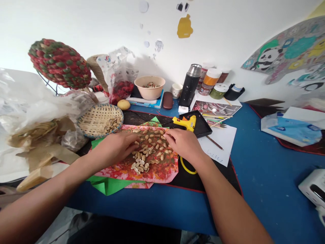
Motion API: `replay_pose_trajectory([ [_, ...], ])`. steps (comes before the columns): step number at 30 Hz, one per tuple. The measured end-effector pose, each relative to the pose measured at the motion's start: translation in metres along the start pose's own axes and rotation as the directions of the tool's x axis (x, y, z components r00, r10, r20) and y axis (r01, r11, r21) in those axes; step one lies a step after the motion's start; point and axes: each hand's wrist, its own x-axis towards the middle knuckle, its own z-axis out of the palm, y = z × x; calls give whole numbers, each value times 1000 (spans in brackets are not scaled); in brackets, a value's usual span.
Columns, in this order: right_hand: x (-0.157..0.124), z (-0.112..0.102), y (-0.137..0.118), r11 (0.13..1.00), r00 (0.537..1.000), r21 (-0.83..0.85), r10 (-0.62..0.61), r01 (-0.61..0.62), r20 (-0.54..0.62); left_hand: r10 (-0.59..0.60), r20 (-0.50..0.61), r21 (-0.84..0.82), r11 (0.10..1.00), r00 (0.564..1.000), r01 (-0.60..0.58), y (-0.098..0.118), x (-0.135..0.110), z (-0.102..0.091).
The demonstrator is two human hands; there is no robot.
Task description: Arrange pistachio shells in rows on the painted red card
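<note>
Whole peanuts (pixel 159 154) are scattered over a red-and-pink painted sheet (pixel 162 174). A cluster of cracked peanut shells (pixel 140 166) lies at the sheet's lower middle. Reaching in from the left, my left hand (pixel 119 144) has its fingers and thumb bent around a peanut at the left of the scatter. On the right side, my right hand (pixel 183 142) pinches a peanut at the fingertips, low over the sheet. Left of the sheet, a woven basket (pixel 90 118) holds more peanuts or shells along its right side; which they are, I cannot tell.
A yellow glue gun (pixel 185 122) lies on a black tray (pixel 201 126) behind my right hand. Yellow scissor-like handles (pixel 187 166) show under my right wrist. A black thermos (pixel 189 86), paint jars (pixel 211 79) and a bowl (pixel 149 88) stand along the wall. Plastic bags (pixel 30 101) crowd the left.
</note>
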Motion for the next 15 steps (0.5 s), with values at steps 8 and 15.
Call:
replay_pose_trajectory([
  [8, 1, -1, -2, 1000, 1000, -16, 6, -6, 0, 182, 64, 45, 982, 981, -185, 36, 18, 3],
  [15, 1, -4, -7, 1000, 1000, -17, 15, -14, 17, 171, 102, 77, 981, 980, -179, 33, 24, 1],
])
